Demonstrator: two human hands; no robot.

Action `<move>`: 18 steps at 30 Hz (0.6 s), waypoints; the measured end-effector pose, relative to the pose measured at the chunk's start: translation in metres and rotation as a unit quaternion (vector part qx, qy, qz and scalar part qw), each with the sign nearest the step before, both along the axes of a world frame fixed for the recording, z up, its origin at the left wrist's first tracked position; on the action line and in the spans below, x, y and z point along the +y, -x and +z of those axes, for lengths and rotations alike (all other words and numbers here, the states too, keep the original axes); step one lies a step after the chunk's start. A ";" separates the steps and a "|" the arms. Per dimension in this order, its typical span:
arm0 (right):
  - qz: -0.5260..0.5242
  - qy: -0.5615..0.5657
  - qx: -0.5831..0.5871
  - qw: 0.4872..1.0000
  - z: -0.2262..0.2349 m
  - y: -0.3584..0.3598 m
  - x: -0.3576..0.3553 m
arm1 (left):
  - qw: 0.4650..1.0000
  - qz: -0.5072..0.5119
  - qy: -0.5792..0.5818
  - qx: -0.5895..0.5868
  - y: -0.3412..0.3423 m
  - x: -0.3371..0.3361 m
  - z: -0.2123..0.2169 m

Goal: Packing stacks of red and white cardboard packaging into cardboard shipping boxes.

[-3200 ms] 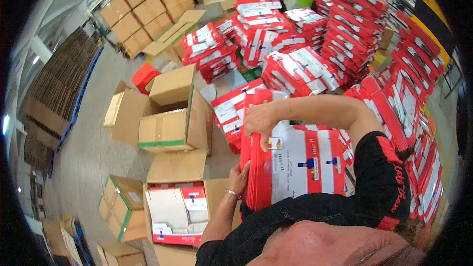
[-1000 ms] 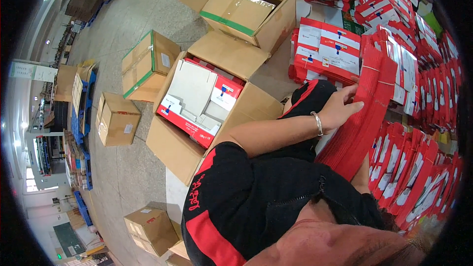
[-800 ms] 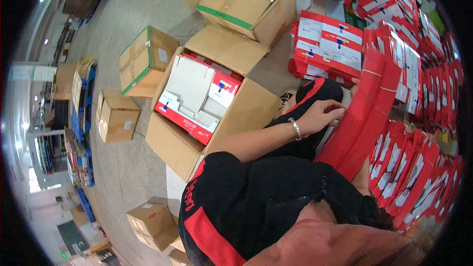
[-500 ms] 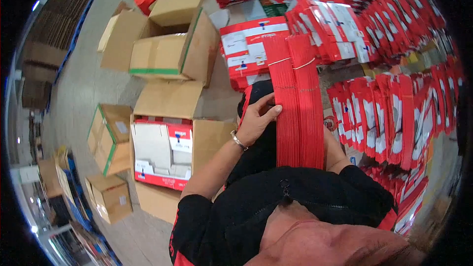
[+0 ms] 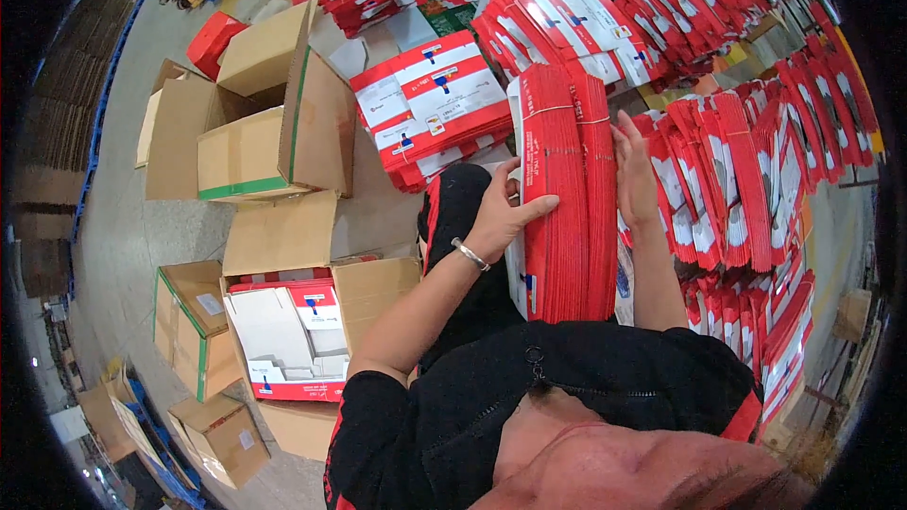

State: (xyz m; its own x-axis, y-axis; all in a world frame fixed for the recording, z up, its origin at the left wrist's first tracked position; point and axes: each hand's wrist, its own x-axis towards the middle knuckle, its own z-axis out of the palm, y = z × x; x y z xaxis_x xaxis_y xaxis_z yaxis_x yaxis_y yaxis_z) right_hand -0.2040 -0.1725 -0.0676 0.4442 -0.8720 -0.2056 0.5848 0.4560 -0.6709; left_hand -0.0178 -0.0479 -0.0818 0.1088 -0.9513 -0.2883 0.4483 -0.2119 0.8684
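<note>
Head view: a red bundle (image 5: 567, 194) standing on edge is clasped between the left hand (image 5: 501, 212) and right hand (image 5: 635, 175), fingers flat against its sides.

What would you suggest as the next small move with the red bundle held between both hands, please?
Probably swing the bundle left and lower it toward the open box. The left hand and right hand press its two sides, it stands on edge and is tied with string, and that box already holds similar flat packs with room beside them.
</note>
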 end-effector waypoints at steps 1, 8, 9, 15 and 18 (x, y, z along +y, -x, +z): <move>0.011 0.187 0.214 0.959 0.004 -0.004 0.005 | 0.999 -0.005 0.013 -0.031 0.005 -0.003 0.000; 0.006 0.461 0.584 0.669 0.012 -0.018 0.023 | 0.999 -0.001 0.041 -0.013 0.001 -0.005 -0.001; 0.017 0.491 0.594 0.638 0.011 -0.019 0.022 | 0.998 0.002 0.045 -0.040 -0.004 -0.002 0.001; 0.098 0.331 0.411 0.844 0.018 -0.032 0.034 | 0.985 -0.011 0.065 -0.159 -0.032 0.006 0.009; 0.089 0.336 0.399 0.848 0.012 -0.031 0.030 | 0.956 0.060 0.099 -0.271 -0.033 0.010 0.019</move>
State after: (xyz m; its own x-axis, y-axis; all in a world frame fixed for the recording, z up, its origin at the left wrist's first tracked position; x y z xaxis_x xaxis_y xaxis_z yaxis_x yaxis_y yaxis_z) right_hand -0.1735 -0.1428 -0.0557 0.5339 -0.8454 0.0153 -0.2161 -0.1540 -0.9641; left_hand 0.0151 -0.0376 -0.0629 0.3035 -0.9525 0.0248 -0.0672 0.0046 0.9977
